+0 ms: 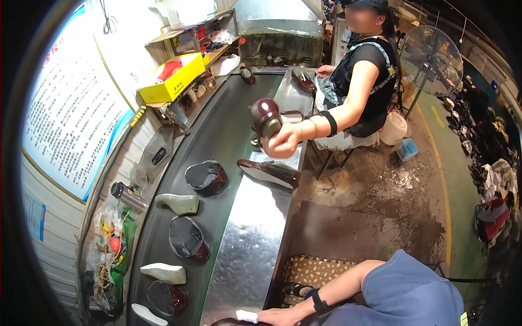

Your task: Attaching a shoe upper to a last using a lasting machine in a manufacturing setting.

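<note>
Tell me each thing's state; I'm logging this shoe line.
Shoe in co-worker's hand: held up, off the bench.
Shoe on metal bench: lying on its side.
Shoes on black belt: bottoms up.
Pale lasts: lying bare.
Yellow box: open.
Fan: spinning or not, unclear.
Right hand: touching white cloth.

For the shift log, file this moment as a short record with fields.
right hand: at the lower edge, beside a white cloth on a dark shoe; grip unclear
left hand: out of view
co-worker's hand: holds up a glossy maroon shoe
conveyor belt: upturned shoes and pale shoe lasts in a row
metal counter: one pointed shoe lying on it
</note>
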Motion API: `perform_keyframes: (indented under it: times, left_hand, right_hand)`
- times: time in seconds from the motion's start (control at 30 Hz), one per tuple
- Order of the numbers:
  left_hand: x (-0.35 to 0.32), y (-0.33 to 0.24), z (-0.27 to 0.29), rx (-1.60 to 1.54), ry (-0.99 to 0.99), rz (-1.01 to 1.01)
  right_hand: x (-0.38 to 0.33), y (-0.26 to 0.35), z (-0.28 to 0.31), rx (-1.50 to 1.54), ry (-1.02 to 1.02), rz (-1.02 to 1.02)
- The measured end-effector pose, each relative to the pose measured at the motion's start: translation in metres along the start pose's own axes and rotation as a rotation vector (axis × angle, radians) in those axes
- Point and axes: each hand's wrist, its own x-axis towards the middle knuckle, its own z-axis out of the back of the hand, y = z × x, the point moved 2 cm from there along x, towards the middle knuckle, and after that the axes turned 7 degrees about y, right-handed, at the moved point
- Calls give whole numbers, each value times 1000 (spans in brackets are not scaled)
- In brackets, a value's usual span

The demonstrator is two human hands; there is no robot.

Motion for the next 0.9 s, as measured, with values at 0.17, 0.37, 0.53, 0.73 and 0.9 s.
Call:
perform_keyframes:
  times: [0.17,0.37,0.53,0.73,0.9]
  left_hand:
    - [-20,-10,26,6,-67,-22]
    - [-12,22,26,-98,-43,-134]
    - [-26,4,14,-136,-72,-167]
    - [-34,4,8,-128,-63,-167]
    - [12,39,21,45,-28,-92]
  right_hand:
    - [31,-16,-11,122,54,-328]
    - [23,-36,-33,126,55,-257]
    - [23,-33,-22,189,112,-386]
    - [25,-23,1,83,189,-418]
    - [29,-24,145,-785,-475,-22]
